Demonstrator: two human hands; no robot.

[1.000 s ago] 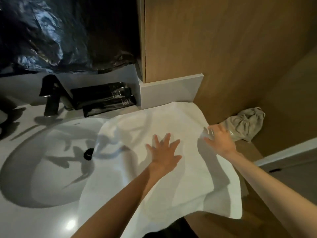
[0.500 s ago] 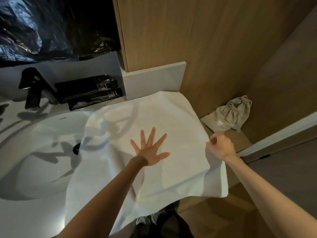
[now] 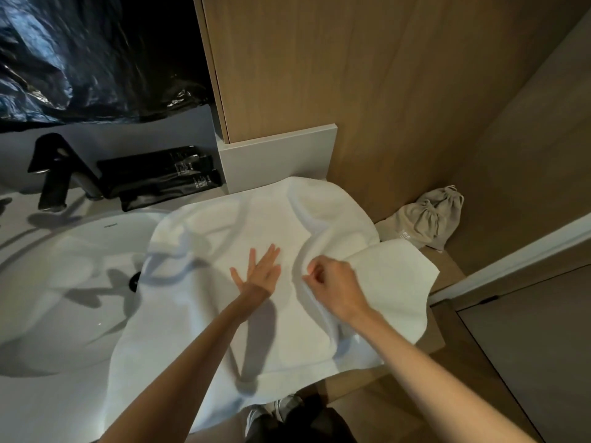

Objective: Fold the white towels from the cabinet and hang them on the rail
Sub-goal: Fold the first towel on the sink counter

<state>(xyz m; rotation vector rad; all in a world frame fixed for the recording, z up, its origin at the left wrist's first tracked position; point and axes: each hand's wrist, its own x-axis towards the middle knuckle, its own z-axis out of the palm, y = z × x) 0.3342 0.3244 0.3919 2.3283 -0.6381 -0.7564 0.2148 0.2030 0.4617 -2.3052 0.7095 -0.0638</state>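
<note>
On the sink surface [image 3: 48, 394] our flat left hand [image 3: 260, 274] pins the towel [image 3: 204, 330] while our right hand [image 3: 332, 282] pinches its edge mid-fold; hanging remains.

Left hand [image 3: 260, 276], right hand [image 3: 335, 290] bare; dark legwear [image 3: 307, 426]; pale sneakers [image 3: 283, 407].
</note>
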